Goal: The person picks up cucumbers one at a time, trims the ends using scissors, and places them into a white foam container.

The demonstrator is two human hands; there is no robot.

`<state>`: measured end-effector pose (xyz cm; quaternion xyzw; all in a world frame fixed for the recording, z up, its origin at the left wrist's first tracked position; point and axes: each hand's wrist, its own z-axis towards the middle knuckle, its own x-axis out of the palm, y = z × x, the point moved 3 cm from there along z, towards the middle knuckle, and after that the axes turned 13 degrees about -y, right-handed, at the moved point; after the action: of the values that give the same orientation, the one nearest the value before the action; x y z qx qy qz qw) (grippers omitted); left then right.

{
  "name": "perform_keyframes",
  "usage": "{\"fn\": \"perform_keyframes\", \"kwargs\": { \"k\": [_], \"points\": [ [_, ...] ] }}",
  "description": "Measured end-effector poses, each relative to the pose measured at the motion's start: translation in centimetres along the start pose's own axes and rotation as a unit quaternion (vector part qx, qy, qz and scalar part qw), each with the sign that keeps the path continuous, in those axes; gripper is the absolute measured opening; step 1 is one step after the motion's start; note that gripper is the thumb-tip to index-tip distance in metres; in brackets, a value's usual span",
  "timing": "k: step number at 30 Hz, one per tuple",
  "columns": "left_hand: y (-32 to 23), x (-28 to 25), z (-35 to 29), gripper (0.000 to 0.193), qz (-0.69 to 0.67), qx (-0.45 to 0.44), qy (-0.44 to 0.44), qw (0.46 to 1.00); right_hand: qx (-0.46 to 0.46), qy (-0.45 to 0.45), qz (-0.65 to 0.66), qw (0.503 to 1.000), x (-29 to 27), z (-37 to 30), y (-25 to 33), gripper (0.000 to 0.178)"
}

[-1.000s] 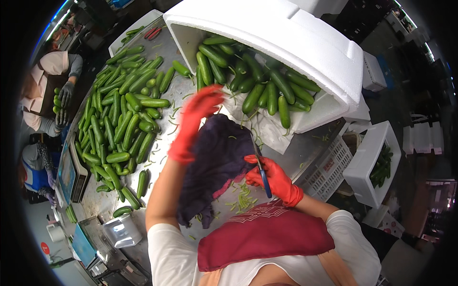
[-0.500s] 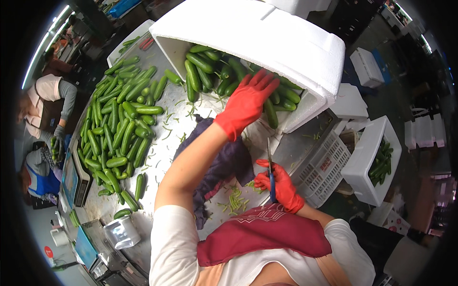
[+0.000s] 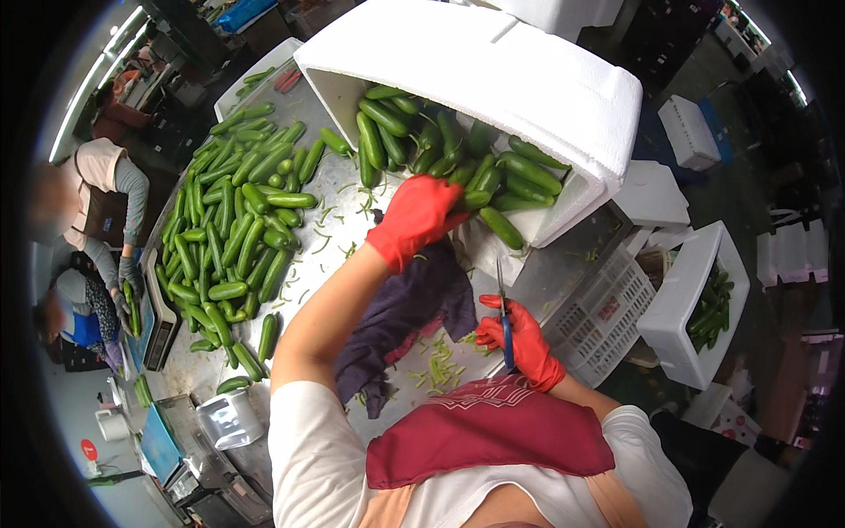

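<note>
While right hand [image 3: 523, 341] holds scissors [image 3: 507, 340], left hand [image 3: 419, 216] at cucumbers [image 3: 450, 135], grasp unclear; foam box [image 3: 493, 75] overhangs, cloth [image 3: 412, 301] below.

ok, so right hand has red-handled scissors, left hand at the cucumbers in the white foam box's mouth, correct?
Handle colour's wrong: the head view shows blue-handled scissors in the right hand. Rest stands: left hand at the cucumbers in the mouth of the white foam box.

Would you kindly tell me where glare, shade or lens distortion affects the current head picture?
Head view: large foam box nearly washed out on top; cucumbers deep inside it shaded; metal table bleached by glare left of the purple cloth; straight edges bowed toward the black rim.
</note>
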<state>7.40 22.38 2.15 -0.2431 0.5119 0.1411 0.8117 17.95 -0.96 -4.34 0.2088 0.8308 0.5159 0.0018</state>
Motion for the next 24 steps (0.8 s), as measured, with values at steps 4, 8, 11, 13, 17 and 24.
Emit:
{"fn": "perform_keyframes", "kwargs": {
  "k": [4,8,11,13,17,24],
  "points": [
    [2.2,0.8,-2.6,0.047,-0.199,-0.253,-0.052,0.945,0.015,-0.001,-0.008,1.000,0.1,0.4,-0.2,0.042],
    [2.9,2.1,-2.1,0.057,-0.226,-0.312,-0.155,0.909,0.027,0.009,-0.012,1.000,0.5,0.7,-0.8,0.044],
    [1.5,3.8,-0.4,0.054,-0.130,-0.271,-0.137,0.944,0.026,0.024,-0.008,0.999,0.7,0.7,-0.1,0.042],
    [1.2,4.5,-0.4,0.062,-0.091,-0.299,-0.119,0.942,0.022,0.018,-0.012,1.000,0.8,0.6,-0.1,0.042],
    [2.1,6.7,-1.3,0.060,-0.313,-0.404,-0.087,0.855,0.024,0.001,-0.020,0.999,0.3,0.8,-0.2,0.043],
    [1.6,6.0,-5.3,0.062,-0.678,-0.392,-0.056,0.619,0.001,0.024,-0.034,0.999,0.8,0.7,0.8,0.045]
  ]
}}
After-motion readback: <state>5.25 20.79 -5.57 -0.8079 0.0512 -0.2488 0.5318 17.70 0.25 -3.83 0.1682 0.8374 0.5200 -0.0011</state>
